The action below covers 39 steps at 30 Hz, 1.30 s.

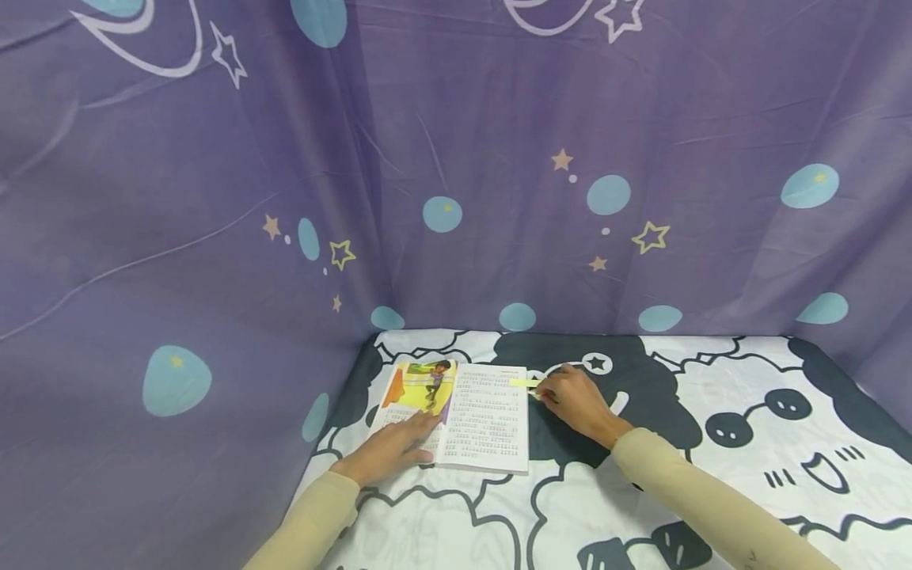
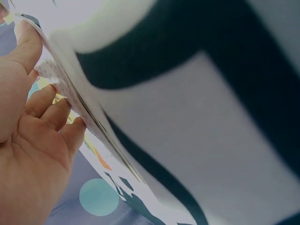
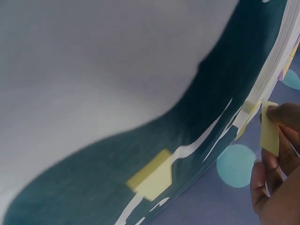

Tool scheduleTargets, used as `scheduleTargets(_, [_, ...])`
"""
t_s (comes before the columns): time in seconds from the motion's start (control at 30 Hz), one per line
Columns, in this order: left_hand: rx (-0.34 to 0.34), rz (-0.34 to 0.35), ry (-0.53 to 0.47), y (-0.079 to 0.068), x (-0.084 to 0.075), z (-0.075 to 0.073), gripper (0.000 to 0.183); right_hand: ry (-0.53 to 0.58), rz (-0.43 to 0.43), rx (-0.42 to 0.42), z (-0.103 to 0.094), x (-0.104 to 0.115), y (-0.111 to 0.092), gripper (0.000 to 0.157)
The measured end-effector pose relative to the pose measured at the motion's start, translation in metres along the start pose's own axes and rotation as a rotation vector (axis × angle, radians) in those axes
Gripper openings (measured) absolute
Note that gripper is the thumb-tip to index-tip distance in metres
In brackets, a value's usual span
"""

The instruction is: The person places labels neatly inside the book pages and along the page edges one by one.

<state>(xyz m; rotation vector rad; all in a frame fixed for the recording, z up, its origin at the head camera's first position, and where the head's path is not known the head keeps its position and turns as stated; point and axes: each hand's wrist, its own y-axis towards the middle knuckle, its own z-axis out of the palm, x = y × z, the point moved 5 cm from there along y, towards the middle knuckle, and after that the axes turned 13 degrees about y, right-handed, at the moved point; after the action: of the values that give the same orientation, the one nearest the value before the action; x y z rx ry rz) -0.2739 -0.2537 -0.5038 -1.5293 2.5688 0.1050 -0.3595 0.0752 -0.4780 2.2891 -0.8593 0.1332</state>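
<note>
An open book [image 1: 488,419] lies on the patterned cloth, with a colour picture of a child on its left page. My left hand [image 1: 395,447] rests on the left page, fingers spread loosely; the left wrist view shows the fingertips against the paper and the thumb [image 2: 29,47] near the lower edge. A yellow sticky strip [image 1: 523,382] lies across the right page's outer edge and sticks out past it. Beside that edge, my right hand [image 1: 575,402] pinches a pale yellow sticky note [image 3: 269,131] between thumb and fingers.
Another yellow sticky pad [image 3: 152,178] lies on the cloth in the right wrist view. The black-and-white cartoon cloth [image 1: 427,526] covers the surface under the book. Purple curtains [image 1: 492,261] with stars and blue spots hang behind and along the left.
</note>
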Motion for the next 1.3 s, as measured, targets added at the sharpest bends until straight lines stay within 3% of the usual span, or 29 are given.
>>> scheduleTargets(0.37, [0.001,-0.003,-0.018,-0.002,-0.001,-0.001,0.070,0.010,-0.044,-0.052,0.013,0.006,0.010,0.018])
scheduleTargets(0.93, [0.005,-0.003,-0.005,0.000,-0.002,0.001,0.069,-0.047,-0.008,0.048,0.031,0.015,0.018,0.012])
scheduleTargets(1.3, [-0.003,0.000,0.006,0.000,-0.001,-0.002,0.069,-0.058,-0.030,0.087,0.034,0.017,0.021,0.011])
